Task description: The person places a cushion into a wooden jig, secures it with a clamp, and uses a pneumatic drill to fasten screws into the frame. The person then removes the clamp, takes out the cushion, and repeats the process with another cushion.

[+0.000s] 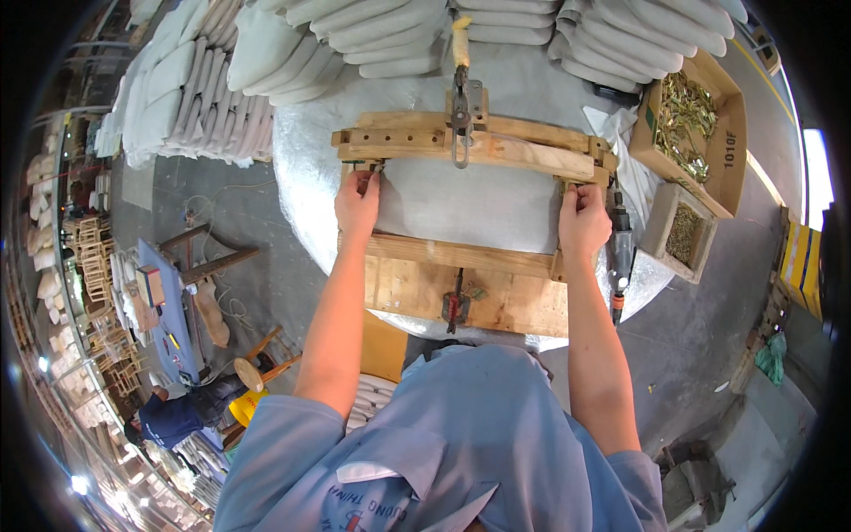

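Observation:
A grey padded panel (470, 206) lies in a wooden jig (461, 256) on the worktable. My left hand (357, 211) is at the jig's left side, near the far corner of the panel, its fingers pinched together. At the right side my right hand (584, 226) has its fingers curled over the panel's edge, by the end of a curved wooden rail (532, 154). Whatever is between the fingers of either hand is too small or hidden. A toggle clamp (461, 111) with a yellow-wrapped handle stands at the jig's far side; a second clamp (456, 308) sits at the near side.
A power screwdriver (620, 248) is just right of my right hand. Beyond it are a cardboard box (733, 133) of brass-coloured hardware and a small wooden box (658, 220) of screws. Stacked grey cushions (381, 35) line the far side. Another person (182, 417) is at the lower left.

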Tool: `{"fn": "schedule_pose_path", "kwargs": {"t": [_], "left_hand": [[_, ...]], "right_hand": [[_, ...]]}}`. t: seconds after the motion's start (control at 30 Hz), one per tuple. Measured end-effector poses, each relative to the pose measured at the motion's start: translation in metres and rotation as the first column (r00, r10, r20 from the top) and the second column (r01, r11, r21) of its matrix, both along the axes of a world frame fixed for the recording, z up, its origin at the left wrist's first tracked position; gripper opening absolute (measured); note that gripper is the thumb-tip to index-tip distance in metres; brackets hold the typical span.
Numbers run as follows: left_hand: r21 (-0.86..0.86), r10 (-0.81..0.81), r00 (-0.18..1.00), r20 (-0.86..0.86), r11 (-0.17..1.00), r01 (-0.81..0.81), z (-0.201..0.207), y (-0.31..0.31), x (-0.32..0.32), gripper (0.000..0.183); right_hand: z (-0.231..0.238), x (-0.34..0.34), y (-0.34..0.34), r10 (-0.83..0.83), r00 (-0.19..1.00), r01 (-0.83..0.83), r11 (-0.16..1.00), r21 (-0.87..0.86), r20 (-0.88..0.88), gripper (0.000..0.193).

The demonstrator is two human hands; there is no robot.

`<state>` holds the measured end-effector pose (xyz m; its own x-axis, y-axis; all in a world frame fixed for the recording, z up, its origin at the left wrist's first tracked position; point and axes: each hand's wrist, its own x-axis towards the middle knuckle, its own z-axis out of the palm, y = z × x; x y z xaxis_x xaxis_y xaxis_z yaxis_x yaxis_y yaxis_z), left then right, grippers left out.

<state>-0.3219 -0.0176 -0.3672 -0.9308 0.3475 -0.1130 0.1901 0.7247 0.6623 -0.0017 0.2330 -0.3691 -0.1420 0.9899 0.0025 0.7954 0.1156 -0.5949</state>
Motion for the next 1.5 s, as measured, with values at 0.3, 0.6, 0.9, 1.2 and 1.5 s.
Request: {"fn": "schedule_pose_path", "kwargs": {"t": [0.3,0.6,0.9,1.2,1.5], "left_hand": [[-0.104,0.050,0.991,-0.121,0.993,-0.063,0.015,0.014,0.009,0.024],[0.040,0.033,0.997,-0.063,0.999,-0.031,0.012,0.006,0.001,0.027],[0.220,0.117,0.993,-0.022,0.969,-0.109,0.007,-0.012,0.008,0.031],[-0.175,-0.200,0.943,-0.266,0.972,0.156,0.007,-0.010,0.025,0.038],[-0.250,-0.236,0.954,-0.184,0.950,0.186,-0.001,-0.008,0.025,0.050]], "right_hand": [[0.007,0.001,-0.003,0.002,0.999,-0.002,1.000,-0.003,-0.038,0.025],[0.018,0.008,-0.002,-0.036,0.972,0.025,0.999,-0.048,-0.233,0.021],[-0.001,0.115,-0.012,-0.001,0.987,0.027,0.987,0.156,-0.163,0.056],[-0.011,0.137,-0.045,-0.045,0.991,0.031,0.994,0.107,0.129,0.082],[0.007,0.140,-0.040,-0.009,0.970,-0.012,0.996,0.083,0.244,0.083]]}}
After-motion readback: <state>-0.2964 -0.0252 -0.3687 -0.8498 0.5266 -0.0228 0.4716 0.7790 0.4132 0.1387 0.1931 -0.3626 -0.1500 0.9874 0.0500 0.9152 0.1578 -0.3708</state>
